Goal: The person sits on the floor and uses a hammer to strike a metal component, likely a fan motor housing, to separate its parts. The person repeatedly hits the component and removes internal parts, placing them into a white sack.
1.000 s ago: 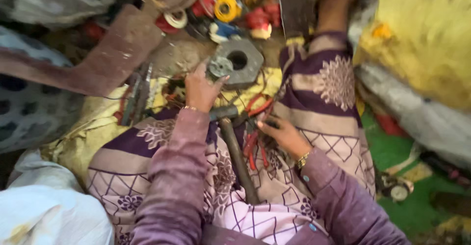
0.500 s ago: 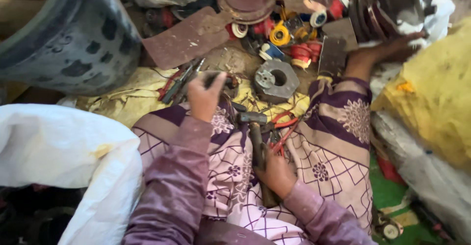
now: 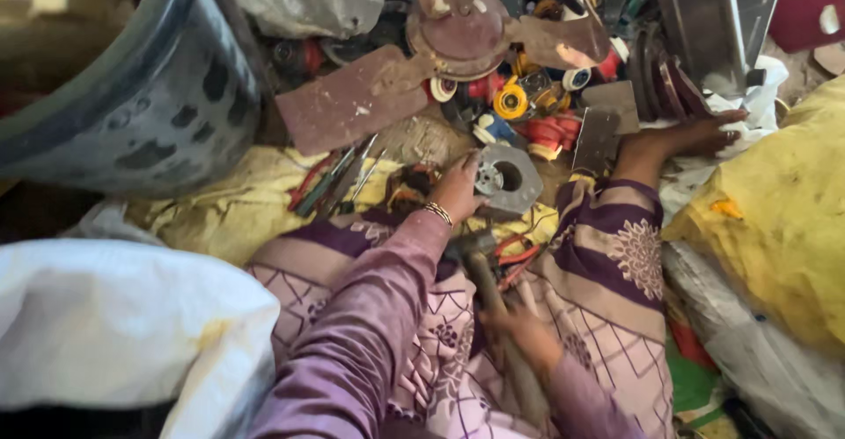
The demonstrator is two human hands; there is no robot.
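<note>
Metal housing: grey ring-shaped part [image 3: 509, 178] with a round bore, lying flat on the yellow cloth [image 3: 220, 206] over the floor, just ahead of the lap.
Left hand: [image 3: 458, 188] fingers closed on the housing's near-left edge, touching it; the nearer hand.
Hammer: head [image 3: 466, 245] just behind the housing, wooden handle [image 3: 506, 333] running back toward the body, long axis pointing at the housing.
Right hand: [image 3: 528, 333] wrapped round the handle mid-length, blurred.
Bearing: housing lies forward and slightly left of the right hand.
Surroundings: rusty fan blades [image 3: 458, 34], red-handled pliers [image 3: 510, 254], screwdrivers [image 3: 339, 179], dark tub [image 3: 132, 105].
</note>
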